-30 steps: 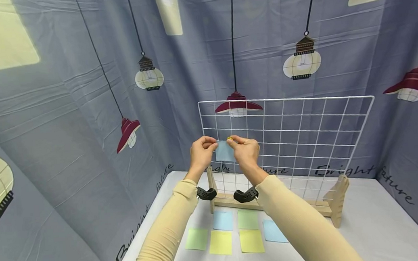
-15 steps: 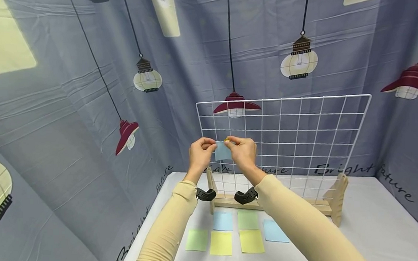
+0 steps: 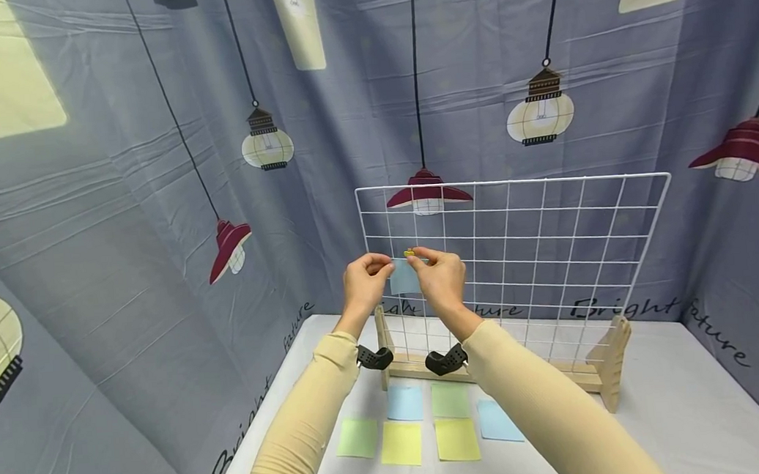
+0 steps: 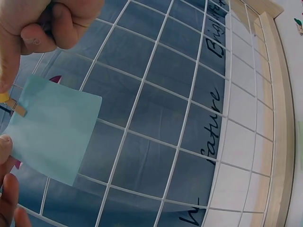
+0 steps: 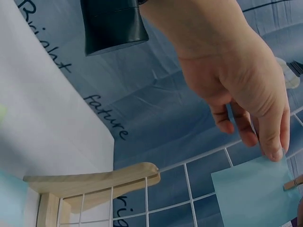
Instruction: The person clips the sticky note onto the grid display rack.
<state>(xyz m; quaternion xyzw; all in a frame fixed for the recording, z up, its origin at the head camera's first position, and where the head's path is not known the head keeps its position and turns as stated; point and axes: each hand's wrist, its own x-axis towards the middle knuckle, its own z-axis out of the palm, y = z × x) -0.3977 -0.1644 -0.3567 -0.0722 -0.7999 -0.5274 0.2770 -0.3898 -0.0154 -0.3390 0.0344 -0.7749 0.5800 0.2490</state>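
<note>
A light blue square sticky note (image 3: 403, 276) is held upright against the white wire grid (image 3: 539, 255). My left hand (image 3: 363, 282) pinches its upper left corner between thumb and fingertips, shown closer in the right wrist view, where the left hand (image 5: 236, 80) reaches in from above. On the note's top edge sits a small wooden clothespin (image 4: 18, 108) with a yellow decoration. My right hand (image 3: 442, 280) pinches this clothespin, its other fingers curled in, and covers the note's right part in the head view. In the left wrist view, the right hand (image 4: 52, 23) is at upper left.
Wooden feet (image 3: 616, 360) hold the grid up on a white table (image 3: 682, 407). In front of it lie several sticky notes, such as a yellow note (image 3: 457, 439), a green note (image 3: 357, 437) and a blue note (image 3: 499, 420). A grey-blue curtain (image 3: 325, 219) hangs behind.
My right hand has shifted slightly left with the clothespin, whose yellow end now shows more beside the thumb. My left hand keeps its pinch on the sticky note. The head view has drifted slightly.
</note>
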